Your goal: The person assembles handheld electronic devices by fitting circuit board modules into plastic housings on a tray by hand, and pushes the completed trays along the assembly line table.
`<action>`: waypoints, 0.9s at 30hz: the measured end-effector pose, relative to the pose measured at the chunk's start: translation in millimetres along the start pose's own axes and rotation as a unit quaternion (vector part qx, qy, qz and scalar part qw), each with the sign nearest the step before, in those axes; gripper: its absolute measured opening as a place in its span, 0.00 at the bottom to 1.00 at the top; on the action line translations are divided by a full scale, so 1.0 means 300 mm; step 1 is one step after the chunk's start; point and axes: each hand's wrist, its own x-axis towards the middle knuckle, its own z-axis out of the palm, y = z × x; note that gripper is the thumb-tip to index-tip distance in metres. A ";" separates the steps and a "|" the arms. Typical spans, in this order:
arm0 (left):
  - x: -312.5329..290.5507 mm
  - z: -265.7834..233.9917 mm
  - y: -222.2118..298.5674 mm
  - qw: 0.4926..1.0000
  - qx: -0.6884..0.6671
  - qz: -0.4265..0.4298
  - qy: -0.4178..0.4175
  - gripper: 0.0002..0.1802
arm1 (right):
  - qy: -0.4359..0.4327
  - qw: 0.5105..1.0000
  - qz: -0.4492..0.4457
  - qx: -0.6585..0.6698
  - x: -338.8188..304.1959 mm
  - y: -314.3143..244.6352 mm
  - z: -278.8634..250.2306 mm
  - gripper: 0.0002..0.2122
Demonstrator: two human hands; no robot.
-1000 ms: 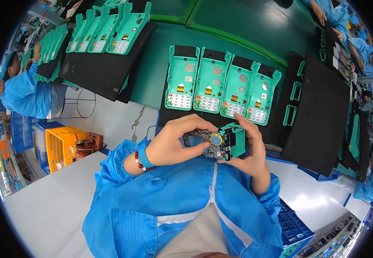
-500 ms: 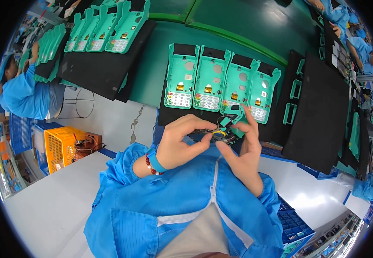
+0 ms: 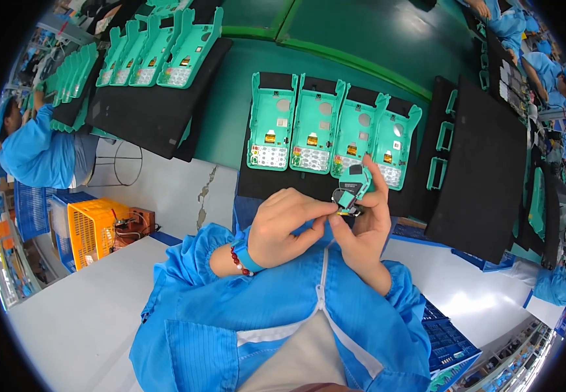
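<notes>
A small green-and-black electronic module (image 3: 353, 185) with wires and a bit of circuit board is held in front of my chest. My right hand (image 3: 366, 238) grips it from the right, with the thumb below and the index finger raised along its side. At the module's lower left edge, my left hand (image 3: 286, 225) pinches with thumb and forefinger. What exactly lies between those fingertips is too small to tell. Just beyond my hands, several green plastic housings (image 3: 271, 117) lie open side up in a row on a black mat (image 3: 267, 186).
More green housings (image 3: 188, 49) stand on a black board (image 3: 142, 114) at the far left. Green frames (image 3: 444, 136) and another black board (image 3: 475, 176) are on the right. An orange crate (image 3: 90, 228) sits at left, near a co-worker (image 3: 41, 150) in blue.
The module has been turned, so its green-and-black face shows more and the yellow ring is no longer visible. My left fingers have shifted slightly right and down, into a tighter pinch.
</notes>
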 end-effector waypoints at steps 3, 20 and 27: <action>-0.004 0.007 -0.009 1.000 -0.007 0.002 -0.008 0.19 | -0.001 1.000 0.004 -0.020 0.001 -0.002 -0.003 0.14; -0.041 -0.157 -0.166 0.806 -0.450 -0.334 -0.189 0.15 | -0.281 0.913 -0.174 -0.240 0.173 -0.111 -0.018 0.25; -0.131 -0.187 -0.287 0.957 0.287 0.005 -0.028 0.18 | 0.021 0.979 -0.071 -0.188 0.287 -0.028 0.038 0.21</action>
